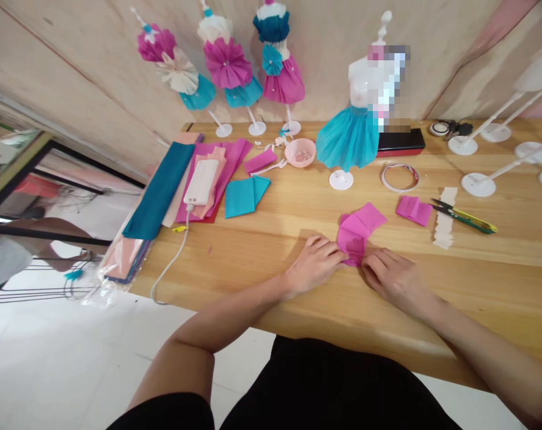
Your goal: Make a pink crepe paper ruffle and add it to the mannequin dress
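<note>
So that its near-end folds lie flat, apparently, magenta crepe-paper strip (361, 223) sits on wood tabletop (257, 257) betw. L hand (316, 264), pinching near-left edge, & R hand (394, 278), curled at near-right edge, contact hidden, can't tell if gripping. Far end loose, beyond grip. Thread snips (456, 214) to R, prob. kept w/in reach.

Wooden table (499, 286) bears magenta paper (361, 224), snips (465, 217), pink bowl (300, 163)
</note>
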`<state>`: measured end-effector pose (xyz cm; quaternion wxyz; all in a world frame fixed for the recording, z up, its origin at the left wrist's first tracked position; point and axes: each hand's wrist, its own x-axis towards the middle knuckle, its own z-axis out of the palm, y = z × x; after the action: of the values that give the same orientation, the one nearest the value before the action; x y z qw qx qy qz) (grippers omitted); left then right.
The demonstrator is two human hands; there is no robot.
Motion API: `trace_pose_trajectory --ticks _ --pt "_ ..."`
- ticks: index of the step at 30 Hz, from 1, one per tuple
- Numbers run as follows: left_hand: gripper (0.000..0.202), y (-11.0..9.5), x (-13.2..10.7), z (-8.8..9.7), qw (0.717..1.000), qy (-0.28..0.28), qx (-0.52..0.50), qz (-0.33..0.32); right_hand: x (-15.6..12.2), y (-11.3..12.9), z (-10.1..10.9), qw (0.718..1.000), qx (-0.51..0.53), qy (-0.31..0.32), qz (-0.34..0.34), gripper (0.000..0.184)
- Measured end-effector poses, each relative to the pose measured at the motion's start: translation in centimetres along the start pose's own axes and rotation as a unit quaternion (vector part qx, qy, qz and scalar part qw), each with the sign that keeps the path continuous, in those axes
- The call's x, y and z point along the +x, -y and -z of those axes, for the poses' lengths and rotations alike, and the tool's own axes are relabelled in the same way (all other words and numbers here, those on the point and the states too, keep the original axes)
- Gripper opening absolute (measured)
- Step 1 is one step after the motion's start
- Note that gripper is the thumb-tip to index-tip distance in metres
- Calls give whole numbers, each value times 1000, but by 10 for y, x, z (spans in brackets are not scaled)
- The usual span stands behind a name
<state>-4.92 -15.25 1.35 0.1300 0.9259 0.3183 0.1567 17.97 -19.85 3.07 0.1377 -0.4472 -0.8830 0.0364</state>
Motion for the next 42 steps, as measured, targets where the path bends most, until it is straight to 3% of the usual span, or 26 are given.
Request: trace_pose_trajectory --ticks 7,23,30,42 --pt "27 -2 0 2 1000 -6 6 -8 -2 -2 -3 1000 3 7 1 21" --pt "20 -6 -2 8 996 -6 87 -27 -1 -4 -2 1000 14 24 -9 13" --pt "24 -3 0 7 993 33 54 -102 -2 -5 -1 999 5 24 29 13" --pt "25 -17 -4 11 995 10 88 -35 -6 1 5 998 -55 -3 30 19"
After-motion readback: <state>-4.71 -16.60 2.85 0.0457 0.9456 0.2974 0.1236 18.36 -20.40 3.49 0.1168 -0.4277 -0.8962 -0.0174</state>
